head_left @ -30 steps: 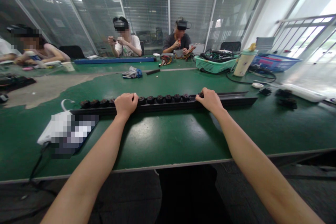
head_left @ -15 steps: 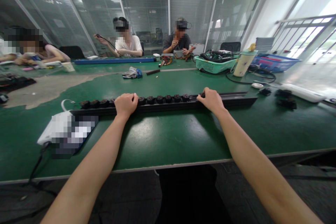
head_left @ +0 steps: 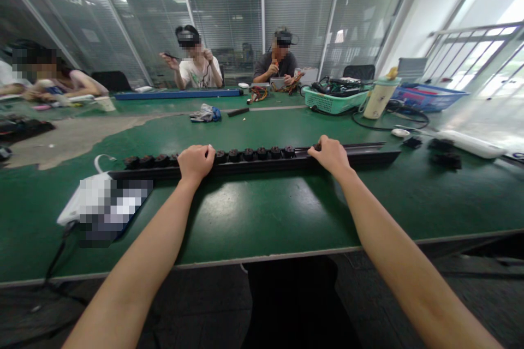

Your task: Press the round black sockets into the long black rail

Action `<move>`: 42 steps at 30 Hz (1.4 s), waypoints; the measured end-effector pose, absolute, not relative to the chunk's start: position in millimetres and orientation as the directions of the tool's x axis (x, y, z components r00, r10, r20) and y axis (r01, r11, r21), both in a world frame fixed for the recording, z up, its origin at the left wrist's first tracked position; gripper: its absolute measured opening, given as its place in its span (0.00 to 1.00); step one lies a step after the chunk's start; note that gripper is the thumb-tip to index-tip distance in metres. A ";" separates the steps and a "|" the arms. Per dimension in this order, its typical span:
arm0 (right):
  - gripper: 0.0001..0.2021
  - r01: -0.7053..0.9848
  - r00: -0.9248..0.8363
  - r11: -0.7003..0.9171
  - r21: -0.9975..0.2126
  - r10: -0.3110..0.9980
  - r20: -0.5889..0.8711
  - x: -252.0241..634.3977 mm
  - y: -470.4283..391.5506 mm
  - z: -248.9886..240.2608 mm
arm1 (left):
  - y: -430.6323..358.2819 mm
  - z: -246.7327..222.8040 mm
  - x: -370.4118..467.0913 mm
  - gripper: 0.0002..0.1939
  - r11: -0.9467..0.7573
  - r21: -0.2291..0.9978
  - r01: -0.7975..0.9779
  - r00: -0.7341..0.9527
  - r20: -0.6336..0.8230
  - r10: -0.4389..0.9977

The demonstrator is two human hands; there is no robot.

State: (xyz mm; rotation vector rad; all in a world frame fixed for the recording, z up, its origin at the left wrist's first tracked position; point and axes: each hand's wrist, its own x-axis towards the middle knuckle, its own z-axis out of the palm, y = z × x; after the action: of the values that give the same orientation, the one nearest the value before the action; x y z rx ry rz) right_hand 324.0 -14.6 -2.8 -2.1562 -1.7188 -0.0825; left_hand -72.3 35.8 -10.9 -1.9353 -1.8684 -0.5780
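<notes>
A long black rail (head_left: 254,166) lies crosswise on the green table, with several small black socket-like modules (head_left: 261,153) standing in a row along its channel. My left hand (head_left: 196,162) is closed over the rail left of its middle, hiding the part of the row beneath it. Farther right, my right hand (head_left: 331,151) pinches a small black module (head_left: 317,146) at the channel, past the right end of the row. Fingers cover most of that module, so whether it sits fully in the channel cannot be told.
A white device (head_left: 88,196) and a phone-like slab (head_left: 126,207) lie by the rail's left end. Loose black parts (head_left: 444,154) and a white power strip (head_left: 470,144) are at right. Beyond stand a green basket (head_left: 335,102) and a cream bottle (head_left: 380,98). People sit opposite.
Both my hands and the rail stay practically in place. Across the table, a person in a white shirt has raised one hand and shifted the other, with a dark cable between them.
</notes>
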 end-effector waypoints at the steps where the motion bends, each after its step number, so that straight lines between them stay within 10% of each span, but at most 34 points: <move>1: 0.15 0.950 0.251 -0.182 -0.252 0.928 0.276 324.0 -14.7 -2.8 | 35.8 -10.9 -72.2 0.29 -0.037 0.007 0.999 0.028 0.543 0.839; 42: 0.18 0.893 0.414 -0.331 -0.306 0.872 0.263 345.3 -13.1 -3.8 | 36.0 -10.5 -72.6 0.28 -0.034 0.001 0.999 0.027 0.543 0.840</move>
State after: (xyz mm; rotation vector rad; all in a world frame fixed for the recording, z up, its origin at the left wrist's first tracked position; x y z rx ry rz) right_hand 345.3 -13.1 -3.8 -2.2741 -1.5082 -0.0719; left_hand -72.6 36.0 -10.5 -1.9310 -1.8681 -0.5709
